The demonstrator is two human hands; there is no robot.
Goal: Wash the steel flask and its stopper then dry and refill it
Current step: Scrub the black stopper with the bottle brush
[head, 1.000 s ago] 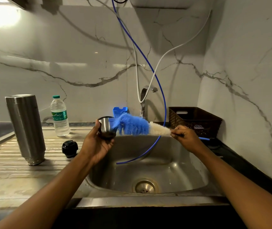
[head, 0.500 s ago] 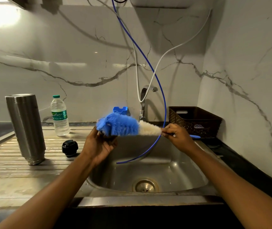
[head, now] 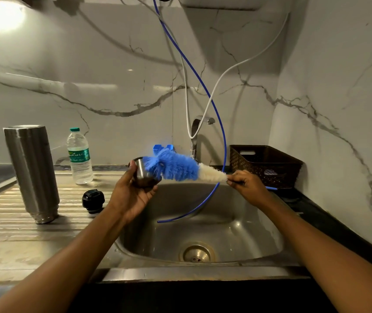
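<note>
At the centre of the frame, above the stainless steel sink, the left hand cradles a small round steel cup, fingers curled under its base and thumb on its rim, with the mouth turned toward the right. The right hand, right of centre, pinches the thin handle of a long bottle brush with blue bristles at its tip and white bristles nearer the fingers. The blue tip presses against the cup's mouth; how far it reaches inside cannot be told. At the left of the frame the tall cylindrical steel flask stands on the ribbed steel drainboard, narrow threaded end down. The round black stopper lies on the drainboard between the flask and the left hand, apart from both. A clear plastic water bottle with a green cap stands behind them near the marbled wall. A thin blue tube and a white tube hang from the top of the frame by the steel tap, the blue one ending over the basin. A dark brown woven plastic basket sits at the right.
</note>
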